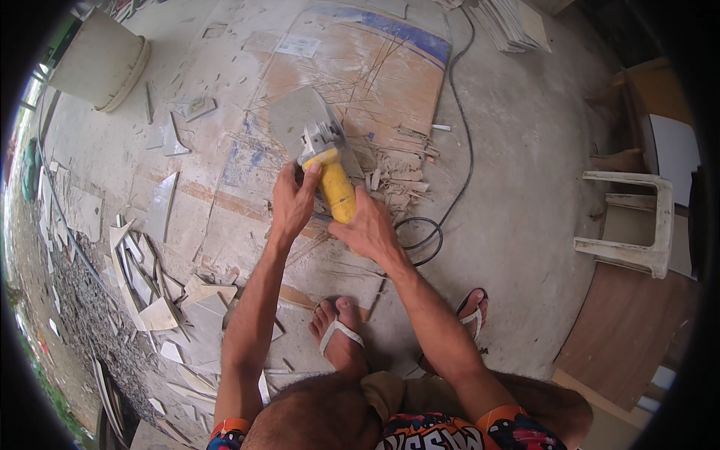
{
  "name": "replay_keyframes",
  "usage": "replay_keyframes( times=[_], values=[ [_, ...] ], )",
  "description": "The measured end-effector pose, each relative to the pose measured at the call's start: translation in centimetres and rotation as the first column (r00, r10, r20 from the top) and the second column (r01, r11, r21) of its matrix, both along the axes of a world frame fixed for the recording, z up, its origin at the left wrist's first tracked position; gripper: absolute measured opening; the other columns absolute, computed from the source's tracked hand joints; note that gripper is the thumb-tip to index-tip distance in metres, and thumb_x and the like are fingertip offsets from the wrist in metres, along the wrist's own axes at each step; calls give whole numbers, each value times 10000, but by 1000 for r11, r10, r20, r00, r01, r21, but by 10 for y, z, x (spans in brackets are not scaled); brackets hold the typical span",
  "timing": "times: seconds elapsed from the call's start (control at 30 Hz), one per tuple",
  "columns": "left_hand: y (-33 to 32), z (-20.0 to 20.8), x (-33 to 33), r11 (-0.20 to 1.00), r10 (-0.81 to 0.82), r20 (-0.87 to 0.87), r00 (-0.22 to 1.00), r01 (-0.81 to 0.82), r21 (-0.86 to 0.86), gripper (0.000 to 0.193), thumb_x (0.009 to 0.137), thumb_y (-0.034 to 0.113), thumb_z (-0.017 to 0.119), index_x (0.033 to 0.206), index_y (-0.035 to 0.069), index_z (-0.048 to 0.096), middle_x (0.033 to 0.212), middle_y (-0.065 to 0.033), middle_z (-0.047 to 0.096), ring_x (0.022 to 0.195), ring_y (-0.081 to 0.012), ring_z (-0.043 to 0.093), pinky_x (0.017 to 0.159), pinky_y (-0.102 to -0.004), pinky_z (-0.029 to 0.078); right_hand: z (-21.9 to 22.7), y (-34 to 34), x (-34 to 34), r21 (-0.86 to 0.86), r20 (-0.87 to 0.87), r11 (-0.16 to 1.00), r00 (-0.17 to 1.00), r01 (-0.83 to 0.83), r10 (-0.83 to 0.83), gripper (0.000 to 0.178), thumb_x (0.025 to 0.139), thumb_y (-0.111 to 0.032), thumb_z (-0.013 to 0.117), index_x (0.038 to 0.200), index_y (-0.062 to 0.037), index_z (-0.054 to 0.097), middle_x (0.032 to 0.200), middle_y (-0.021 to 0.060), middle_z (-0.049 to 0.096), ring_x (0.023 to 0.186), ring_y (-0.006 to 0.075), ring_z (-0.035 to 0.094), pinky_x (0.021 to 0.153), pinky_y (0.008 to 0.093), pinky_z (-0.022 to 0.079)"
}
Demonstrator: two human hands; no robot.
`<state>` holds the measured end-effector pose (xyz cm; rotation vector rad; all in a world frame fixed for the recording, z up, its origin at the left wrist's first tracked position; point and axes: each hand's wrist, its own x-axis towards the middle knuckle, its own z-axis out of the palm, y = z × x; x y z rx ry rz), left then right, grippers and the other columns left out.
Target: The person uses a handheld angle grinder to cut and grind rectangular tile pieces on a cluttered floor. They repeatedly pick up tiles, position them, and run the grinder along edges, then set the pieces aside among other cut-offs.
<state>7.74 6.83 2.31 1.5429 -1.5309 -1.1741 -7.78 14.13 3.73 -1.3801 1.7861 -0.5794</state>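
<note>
Grinder (335, 184), yellow-bodied with a grey head, sits between the two hands. The left hand (292, 199) grips it near the head, thumb along the yellow neck; the right hand (367, 225) is wrapped around the rear end. The grinder's head is over a grey tile (289, 116) just beyond the hands; I cannot tell whether the disc touches it. Under the tile, a scratched brown sheet (416, 90) with a blue band at its far end covers part of the floor (517, 165).

Broken strips (405, 176) are heaped just beyond the right hand, close beside the grinder. A black cable (469, 127) comes from far beyond the hands and makes a loop just right of the right hand. Nearer the body than the hands are the left foot (345, 349) and, farther right, the right foot (475, 306), both in sandals.

Left of the hands, pale shards (161, 313) lie in a jumble, with a thin hose (73, 238) farther out. Well beyond the left hand is a bucket (101, 60); far beyond the right one, a stack (517, 26) of flat pieces. Well right of the hands is a dirty white stool (661, 225), near a brown panel (630, 322).

Beyond the hands, a white label (298, 46) on the sheet carries print too small to read. Nearer the body, the colourful shirt (431, 439) bears big white lettering, cut off by the lower edge
</note>
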Motion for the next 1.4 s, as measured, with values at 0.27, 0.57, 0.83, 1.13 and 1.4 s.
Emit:
replay_keyframes(
  times=[0.27,0.57,0.83,1.13,1.4],
  values=[
    [3,3,1,999,-8,52,999,6,35,495,1038,419,605,1094,-72,637,802,-35,591,734,-99,478,632,-303,421,3,4,-1,27,15,1000,1000,1,-1,553,732,-273,781,1093,61,528,884,318,686,843,503,691,747,538,562],
    [-6,-6,6,999,-25,46,999,24,30,466,1037,415,607,990,-49,620,779,-12,535,725,-99,439,611,-315,390,0,1,5,3,-16,1000,1000,15,-15,565,740,-286,788,1121,35,522,892,319,696,842,507,693,741,546,565],
    [-33,-7,6,999,35,-70,997,-37,-36,503,1033,460,611,970,-39,609,803,-14,520,748,-99,429,617,-299,379,6,-33,8,0,-24,1000,1000,-13,13,555,746,-284,785,1112,30,510,894,321,699,850,502,703,741,529,577],
    [-51,-4,8,998,62,-77,995,-60,35,491,1034,455,610,997,-35,615,821,-21,529,758,-97,435,636,-290,388,4,-52,10,-12,25,1000,1000,-7,7,555,745,-284,788,1100,45,516,895,347,686,871,514,696,745,536,577],
    [-27,3,0,998,10,-98,995,-17,-63,500,1038,443,606,1026,-56,613,873,-44,567,826,-104,465,716,-301,430,0,-30,5,-27,16,1000,1000,13,-13,536,718,-280,804,1060,43,545,895,304,688,859,494,686,764,516,556]
  ],
)
